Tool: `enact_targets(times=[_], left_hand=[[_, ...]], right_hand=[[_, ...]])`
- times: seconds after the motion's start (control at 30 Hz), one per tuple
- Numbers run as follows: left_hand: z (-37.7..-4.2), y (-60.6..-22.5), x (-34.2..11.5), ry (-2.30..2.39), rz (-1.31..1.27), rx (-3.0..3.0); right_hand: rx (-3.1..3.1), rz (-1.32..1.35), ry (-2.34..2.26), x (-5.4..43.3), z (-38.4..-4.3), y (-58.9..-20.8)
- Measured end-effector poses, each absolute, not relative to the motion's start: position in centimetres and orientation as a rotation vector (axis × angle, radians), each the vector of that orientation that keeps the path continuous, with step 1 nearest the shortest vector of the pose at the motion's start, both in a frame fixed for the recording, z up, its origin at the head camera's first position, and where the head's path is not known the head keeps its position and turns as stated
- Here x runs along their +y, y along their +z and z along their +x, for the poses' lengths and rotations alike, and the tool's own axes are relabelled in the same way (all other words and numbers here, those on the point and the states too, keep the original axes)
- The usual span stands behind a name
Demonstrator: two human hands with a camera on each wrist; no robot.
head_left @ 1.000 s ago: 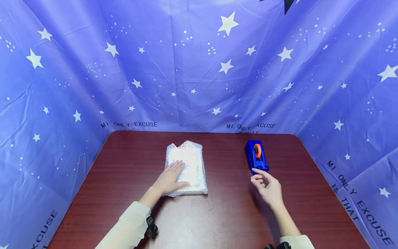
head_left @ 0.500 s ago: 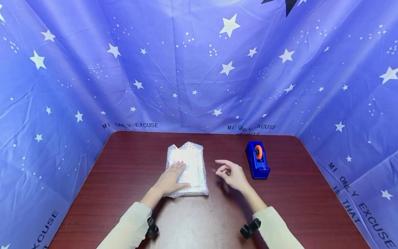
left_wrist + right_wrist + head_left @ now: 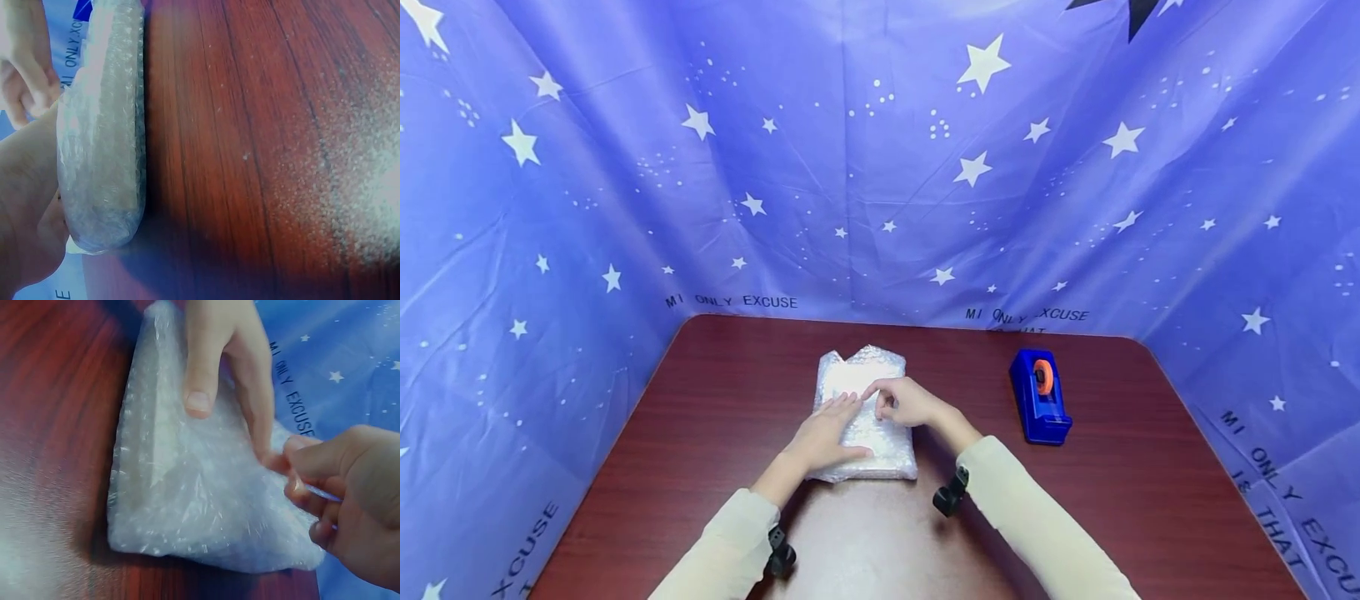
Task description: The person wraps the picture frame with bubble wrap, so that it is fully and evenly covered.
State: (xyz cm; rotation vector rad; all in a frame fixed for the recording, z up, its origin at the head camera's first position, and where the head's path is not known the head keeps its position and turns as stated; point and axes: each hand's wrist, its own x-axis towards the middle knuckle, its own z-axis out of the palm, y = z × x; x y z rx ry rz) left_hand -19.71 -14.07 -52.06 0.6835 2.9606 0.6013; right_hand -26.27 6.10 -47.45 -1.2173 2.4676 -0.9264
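A flat parcel in bubble wrap point(image 3: 883, 454) lies on the table, its far end showing loose wrap corners. My left hand point(image 3: 823, 437) rests on the parcel's left part with fingers spread and straight. Over its upper middle is my right hand point(image 3: 912, 402), index finger reaching to the left fingertips and the other fingers curled. In the right wrist view, the right thumb and fingers point(image 3: 300, 487) pinch a small glossy bit that looks like clear tape, close to the left fingertips. The left wrist view shows the parcel's wrapped edge point(image 3: 106, 144) side-on.
A blue tape dispenser point(image 3: 1045, 427) with an orange roll point(image 3: 1043, 377) stands at the right on the dark red wooden table point(image 3: 730, 383). A blue curtain with white stars point(image 3: 880, 167) closes in the table behind and on both sides.
My right hand has left the front of the tape dispenser and moved left onto the parcel. The left hand stays on the parcel. The head view has shifted slightly.
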Motion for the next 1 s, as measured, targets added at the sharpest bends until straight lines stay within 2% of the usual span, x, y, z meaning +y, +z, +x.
enact_targets(times=[0.17,0.63,1.0], left_hand=[[-19.8,-52.0,-13.8,0.62,0.708,2.959],[-19.6,-52.0,-13.9,0.623,0.688,2.961],[-19.4,-51.8,-13.9,0.628,0.677,2.964]], right_hand=[[2.625,-1.18,-0.725,5.4,-26.8,-47.4],[2.936,-0.806,-0.291,3.6,-26.1,-47.6],[3.14,-0.613,-0.398,4.4,-25.1,-48.8]])
